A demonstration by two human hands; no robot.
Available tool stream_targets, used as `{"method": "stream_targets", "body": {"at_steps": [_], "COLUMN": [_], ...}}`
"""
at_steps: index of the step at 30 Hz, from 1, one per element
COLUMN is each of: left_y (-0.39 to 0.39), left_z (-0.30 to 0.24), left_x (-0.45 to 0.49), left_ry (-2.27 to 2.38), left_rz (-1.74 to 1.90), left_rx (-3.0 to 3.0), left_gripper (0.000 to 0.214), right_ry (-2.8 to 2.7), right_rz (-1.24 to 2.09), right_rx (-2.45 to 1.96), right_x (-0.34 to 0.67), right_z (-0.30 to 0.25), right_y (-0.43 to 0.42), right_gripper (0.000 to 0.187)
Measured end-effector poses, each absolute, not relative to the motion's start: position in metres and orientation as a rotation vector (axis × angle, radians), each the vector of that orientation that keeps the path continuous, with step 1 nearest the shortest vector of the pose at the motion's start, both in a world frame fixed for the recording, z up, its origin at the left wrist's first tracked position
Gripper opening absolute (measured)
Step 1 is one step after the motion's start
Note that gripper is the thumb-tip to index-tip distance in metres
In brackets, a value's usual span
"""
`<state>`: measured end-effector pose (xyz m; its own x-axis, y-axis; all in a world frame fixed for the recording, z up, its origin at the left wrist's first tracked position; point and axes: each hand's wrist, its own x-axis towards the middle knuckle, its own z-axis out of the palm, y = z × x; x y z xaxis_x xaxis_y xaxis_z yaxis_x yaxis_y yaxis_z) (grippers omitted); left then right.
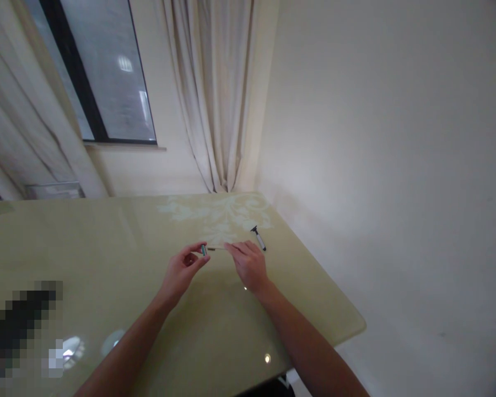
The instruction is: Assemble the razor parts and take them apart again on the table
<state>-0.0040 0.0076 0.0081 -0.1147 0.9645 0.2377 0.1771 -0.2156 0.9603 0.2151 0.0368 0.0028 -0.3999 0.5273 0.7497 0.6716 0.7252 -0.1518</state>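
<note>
Between the thumb and fingertips of my left hand (186,264) is a small razor cartridge (204,250), dark with a pale bluish strip. My right hand (248,262) is closed on a thin pale stick (219,248). The stick's dark tip (211,249) points left at the cartridge, with a slight gap seen between them. Whether the tip is bristles is too small to make out. Just beyond my right hand lies a razor (259,238) with a black head and a grey-and-black handle.
The glossy pale green table (107,248) has a white floral pattern at its far corner. A plain wall (376,165) runs along its right edge. Behind stand a curtain (215,99) and a window (107,71). A dark pixelated patch covers the lower left.
</note>
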Motion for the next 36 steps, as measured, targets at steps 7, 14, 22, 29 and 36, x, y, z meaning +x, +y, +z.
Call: {"method": "stream_targets", "body": {"at_steps": [7, 14, 22, 29, 36], "left_y": [0.008, 0.007, 0.006, 0.006, 0.009], "left_z": [0.007, 0.006, 0.009, 0.006, 0.003], "left_x": [-0.002, -0.002, -0.001, -0.001, -0.003], "left_ry": [1.331, 1.299, 1.286, 1.266, 1.282], "left_rz": [1.364, 1.366, 1.365, 1.336, 1.365], "left_rx": [1.411, 1.381, 1.322, 1.336, 1.314], "left_gripper": [0.066, 0.067, 0.069, 0.067, 0.071], "right_ry": [-2.065, -2.048, -2.023, -2.023, -1.944], "right_rz": [-0.278, -0.247, -0.207, -0.178, -0.165], "right_rx": [-0.816, -0.813, -0.809, -0.829, -0.870], "right_x": [0.214, 0.215, 0.216, 0.217, 0.215], "right_z": [0.000, -0.004, -0.006, -0.005, -0.005], "right_y": [0.036, 0.040, 0.042, 0.041, 0.042], "right_gripper": [0.039, 0.039, 0.041, 0.038, 0.038]}}
